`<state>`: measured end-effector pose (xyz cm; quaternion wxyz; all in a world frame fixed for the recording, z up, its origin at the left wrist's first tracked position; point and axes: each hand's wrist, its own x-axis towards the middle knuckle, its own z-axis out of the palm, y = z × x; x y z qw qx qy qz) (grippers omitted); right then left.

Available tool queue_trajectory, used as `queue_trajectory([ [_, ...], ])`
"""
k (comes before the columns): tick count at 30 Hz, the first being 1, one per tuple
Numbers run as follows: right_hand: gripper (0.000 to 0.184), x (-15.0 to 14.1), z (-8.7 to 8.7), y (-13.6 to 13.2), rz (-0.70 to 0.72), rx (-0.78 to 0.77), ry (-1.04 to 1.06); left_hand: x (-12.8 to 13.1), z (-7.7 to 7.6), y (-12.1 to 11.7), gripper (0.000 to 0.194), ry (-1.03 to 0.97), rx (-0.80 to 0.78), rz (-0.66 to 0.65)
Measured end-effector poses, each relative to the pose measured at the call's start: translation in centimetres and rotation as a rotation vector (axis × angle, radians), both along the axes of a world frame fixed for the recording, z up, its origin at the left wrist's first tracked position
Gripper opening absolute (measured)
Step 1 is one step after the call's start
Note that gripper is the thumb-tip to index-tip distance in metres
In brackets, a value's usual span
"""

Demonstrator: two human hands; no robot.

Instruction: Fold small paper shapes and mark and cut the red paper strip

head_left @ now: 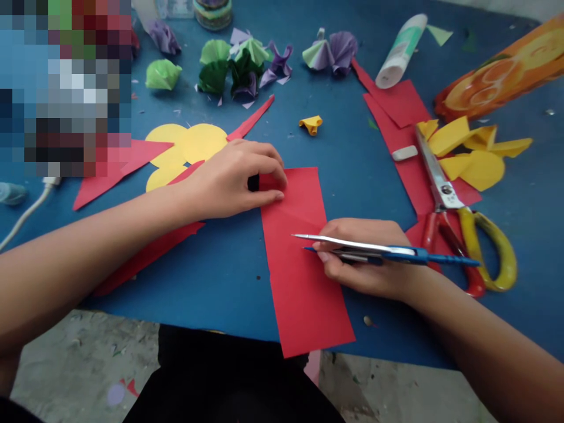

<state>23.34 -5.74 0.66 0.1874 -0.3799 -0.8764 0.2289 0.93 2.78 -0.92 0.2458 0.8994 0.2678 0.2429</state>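
Observation:
A rectangular sheet of red paper (304, 299) lies at the table's front edge, its near end jutting slightly over. At its upper left corner rests my left hand (238, 176), fingers curled and thumb close to them, the tips holding the sheet. Over the sheet's right side, my right hand (370, 252) is closed around a drawing compass (396, 251) with metal legs and a blue body. The compass lies nearly level, its points directed left above the paper. Beside that hand are large scissors (445, 194) with one red and one yellow handle, blades partly over red scraps.
Yellow paper circles (205, 143) and red pieces (150, 258) lie around my left arm. Folded green and purple paper shapes (247, 59) stand at the back. To the right are a glue stick (402, 50), an eraser (404, 153), yellow pieces (480, 167) and an orange case (502, 70).

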Motion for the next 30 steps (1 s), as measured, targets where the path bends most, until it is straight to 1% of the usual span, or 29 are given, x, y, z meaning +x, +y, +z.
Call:
queue_trajectory([
  [3,0.015,-0.15,-0.03,-0.02,-0.013,-0.001,-0.028,0.00,-0.01,-0.03,0.016,0.001,-0.001,0.001],
  [7,0.015,-0.27,0.01,0.06,0.004,0.028,0.018,0.03,-0.13,-0.05,0.017,0.006,0.002,0.009],
  [13,0.016,-0.31,0.21,0.06,-0.008,0.002,0.002,-0.07,-0.06,-0.18,0.017,0.031,-0.004,0.011],
  [19,0.014,-0.08,-0.35,0.13,0.006,0.052,0.062,-0.14,0.31,-0.29,0.017,0.052,-0.017,0.010],
  [24,0.014,-0.09,-0.53,0.13,0.013,0.093,0.068,-0.11,0.19,-0.25,0.019,0.055,-0.009,0.006],
  [30,0.017,-0.15,-0.25,-0.11,-0.024,0.062,0.037,-0.09,0.02,-0.26,0.021,0.055,-0.016,0.002],
])
